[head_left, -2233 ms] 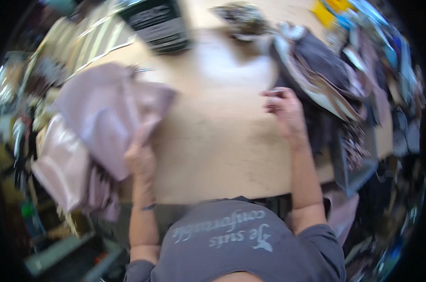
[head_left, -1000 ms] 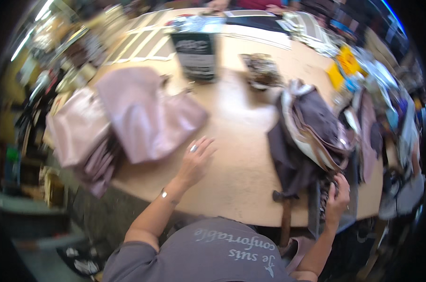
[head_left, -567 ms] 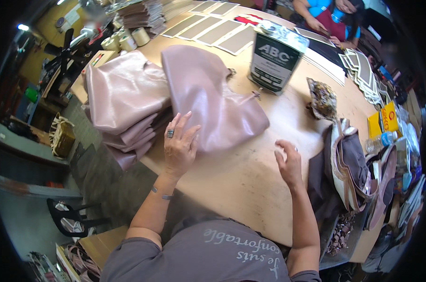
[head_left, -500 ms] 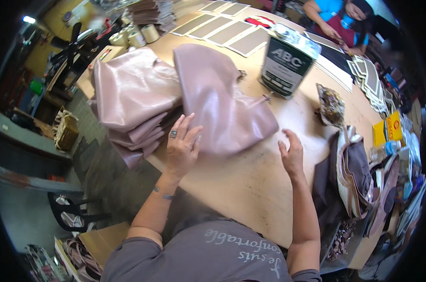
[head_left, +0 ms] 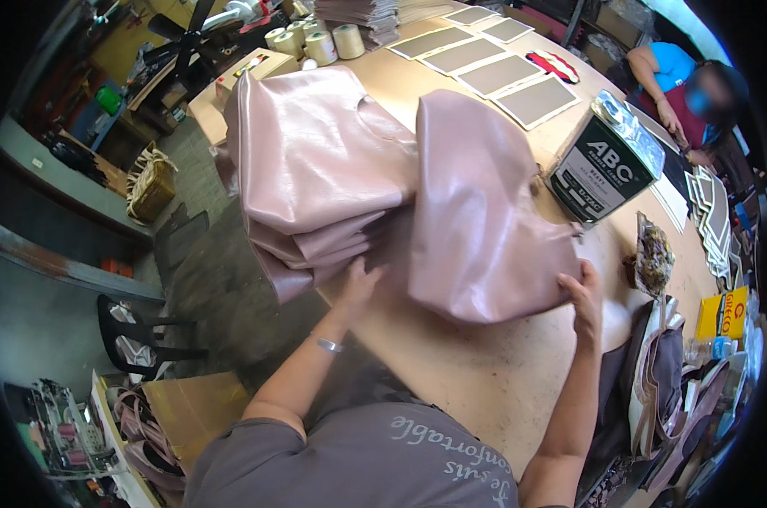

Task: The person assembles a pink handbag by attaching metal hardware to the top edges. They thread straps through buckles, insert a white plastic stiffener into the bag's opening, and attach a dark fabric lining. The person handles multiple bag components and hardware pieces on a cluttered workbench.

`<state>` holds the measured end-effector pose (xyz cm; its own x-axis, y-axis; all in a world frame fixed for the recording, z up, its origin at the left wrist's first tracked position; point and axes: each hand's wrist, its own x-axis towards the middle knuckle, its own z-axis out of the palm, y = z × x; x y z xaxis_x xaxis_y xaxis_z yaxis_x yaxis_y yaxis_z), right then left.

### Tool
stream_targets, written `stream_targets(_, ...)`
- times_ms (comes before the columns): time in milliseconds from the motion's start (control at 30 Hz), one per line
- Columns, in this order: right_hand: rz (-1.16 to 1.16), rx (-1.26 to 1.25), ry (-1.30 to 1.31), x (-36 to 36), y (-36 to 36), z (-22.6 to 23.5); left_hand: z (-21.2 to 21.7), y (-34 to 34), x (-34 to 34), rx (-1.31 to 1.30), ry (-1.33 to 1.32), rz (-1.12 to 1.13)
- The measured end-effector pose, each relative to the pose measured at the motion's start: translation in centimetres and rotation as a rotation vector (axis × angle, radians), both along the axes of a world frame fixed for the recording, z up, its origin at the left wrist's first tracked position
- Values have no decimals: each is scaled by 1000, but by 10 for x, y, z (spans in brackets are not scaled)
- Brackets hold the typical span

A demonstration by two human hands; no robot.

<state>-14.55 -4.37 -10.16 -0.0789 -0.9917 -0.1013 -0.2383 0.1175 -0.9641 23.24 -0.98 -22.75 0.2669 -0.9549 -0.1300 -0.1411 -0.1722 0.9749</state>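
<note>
A shiny dusty-pink leather bag body (head_left: 485, 229), with metal fittings along its curved upper edge, lies in front of me on the table. My right hand (head_left: 582, 296) is closed on its lower right corner, thumb over the leather. My left hand (head_left: 362, 284) is at the gap between this bag and a pile of similar pink leather bags (head_left: 320, 161) on the left. The left fingertips are partly hidden and blurred, so their grip does not show.
A green-and-white tin (head_left: 603, 165) stands behind the bag on the wooden table (head_left: 476, 372). Right of it are a bag of small bits (head_left: 653, 254) and dark leather pieces (head_left: 654, 381). Thread cones (head_left: 320, 46) and flat panels (head_left: 468, 55) lie farther back. A co-worker (head_left: 680, 102) sits far right.
My right hand has closed on the bag's right corner. My left hand has moved down from above the bag to the gap beside the pile. The view has shifted.
</note>
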Motion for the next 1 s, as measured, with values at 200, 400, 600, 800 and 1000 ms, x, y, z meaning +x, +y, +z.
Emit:
stream_targets(200,-21,-83,15,-14,59,48,35,-14,-16,-236,87,-27)
stream_targets(400,-100,15,-97,-10,95,39,33,-31,-21,-225,291,-22)
stream_targets(600,-87,-145,9,19,112,74,13,-68,-25,-318,174,-46)
stream_targets(800,-64,-37,-31,7,144,88,19,-92,-37,-328,265,-118)
stream_targets(1000,-129,15,-99,1,162,57,22,-93,-55,-258,310,88)
